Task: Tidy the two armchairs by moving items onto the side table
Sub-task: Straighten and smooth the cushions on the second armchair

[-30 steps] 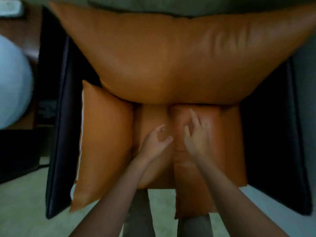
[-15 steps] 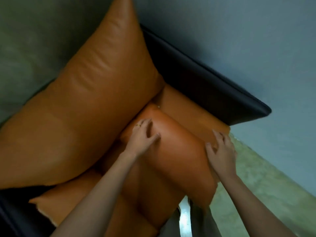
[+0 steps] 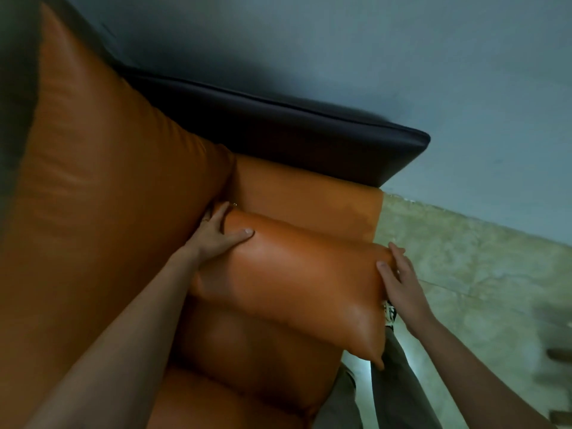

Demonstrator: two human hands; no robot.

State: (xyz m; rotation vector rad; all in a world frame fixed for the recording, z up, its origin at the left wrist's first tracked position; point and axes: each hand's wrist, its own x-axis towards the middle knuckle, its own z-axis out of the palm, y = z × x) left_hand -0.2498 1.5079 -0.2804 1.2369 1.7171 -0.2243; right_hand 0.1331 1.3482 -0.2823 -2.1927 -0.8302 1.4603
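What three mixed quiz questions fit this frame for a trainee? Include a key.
1. True or false: the left hand and right hand both grip the small orange cushion.
2. The left hand is at the cushion's end nearest: A) the large back cushion B) a window C) a side table.
3. Which hand is at the cushion's end by the seat's front edge?
Key: 1 true; 2 A; 3 right.

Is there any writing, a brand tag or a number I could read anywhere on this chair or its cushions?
None can be read. The small orange cushion, the big back cushion and the dark armrest show no words, labels or numbers.
A black-and-white patch under the right hand is too blurred to tell if it bears print.
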